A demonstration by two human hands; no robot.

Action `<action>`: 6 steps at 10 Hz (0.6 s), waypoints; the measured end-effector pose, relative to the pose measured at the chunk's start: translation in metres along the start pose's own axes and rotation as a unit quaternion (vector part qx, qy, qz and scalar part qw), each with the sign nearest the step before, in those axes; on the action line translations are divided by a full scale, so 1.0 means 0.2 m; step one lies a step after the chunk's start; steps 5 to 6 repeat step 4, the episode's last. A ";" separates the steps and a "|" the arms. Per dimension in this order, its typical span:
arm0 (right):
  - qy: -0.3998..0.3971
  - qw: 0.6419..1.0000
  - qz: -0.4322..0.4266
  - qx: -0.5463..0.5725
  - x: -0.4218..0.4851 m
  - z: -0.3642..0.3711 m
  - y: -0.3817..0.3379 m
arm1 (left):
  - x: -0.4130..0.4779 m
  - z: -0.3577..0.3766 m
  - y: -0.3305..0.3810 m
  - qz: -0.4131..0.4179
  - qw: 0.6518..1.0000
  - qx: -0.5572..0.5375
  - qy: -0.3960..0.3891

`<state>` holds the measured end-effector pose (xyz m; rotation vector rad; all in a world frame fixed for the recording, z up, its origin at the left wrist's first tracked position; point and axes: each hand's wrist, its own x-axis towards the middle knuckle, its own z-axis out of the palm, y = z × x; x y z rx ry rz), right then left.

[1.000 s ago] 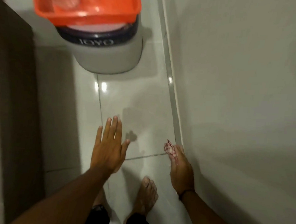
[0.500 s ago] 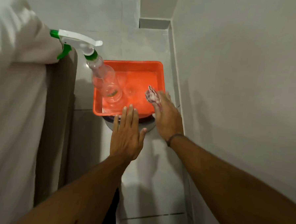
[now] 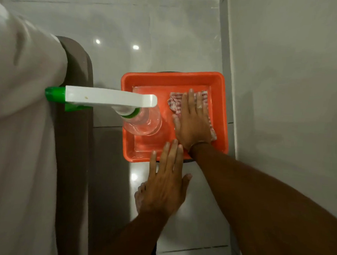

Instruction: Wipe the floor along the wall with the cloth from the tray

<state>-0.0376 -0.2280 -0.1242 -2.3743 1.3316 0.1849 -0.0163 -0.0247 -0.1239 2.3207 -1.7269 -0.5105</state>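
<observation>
Because the cloth [image 3: 175, 103] looks thin, limp and possibly damp, it should bunch easily; pinching its exposed far edge seems best. It lies inside the orange tray [image 3: 223, 118], pressed under the flat, unclenched right hand [image 3: 192, 122]. The left hand [image 3: 163, 185] hovers open, empty, beside the spray bottle [image 3: 142, 122].

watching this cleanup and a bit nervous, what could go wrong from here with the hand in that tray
1. The spray bottle stands upright in the orange tray, close beside the right hand lying flat on the cloth. Pulling the hand back could clip the bottle and topple it.

2. The tray seems perched on a raised object with its corners overhanging, so pressing down near an edge might tip it.

3. The left hand hovers free, steadying nothing.
</observation>
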 end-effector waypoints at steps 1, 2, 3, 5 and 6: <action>-0.007 1.000 -0.009 -0.008 -0.01 0.01 0.01 | -0.02 0.02 -0.01 0.005 1.000 0.016 -0.001; -0.017 1.000 -0.011 -0.009 -0.01 0.00 0.01 | -0.01 -0.01 0.00 0.011 1.000 0.004 0.002; -0.027 1.000 0.003 0.010 -0.03 -0.09 -0.03 | 0.01 -0.10 0.01 -0.001 1.000 -0.001 -0.003; 0.019 1.000 0.014 0.011 -0.13 -0.18 -0.06 | -0.01 -0.22 0.04 0.001 1.000 -0.002 0.009; 0.019 1.000 0.014 0.011 -0.13 -0.18 -0.06 | -0.01 -0.22 0.04 0.001 1.000 -0.002 0.009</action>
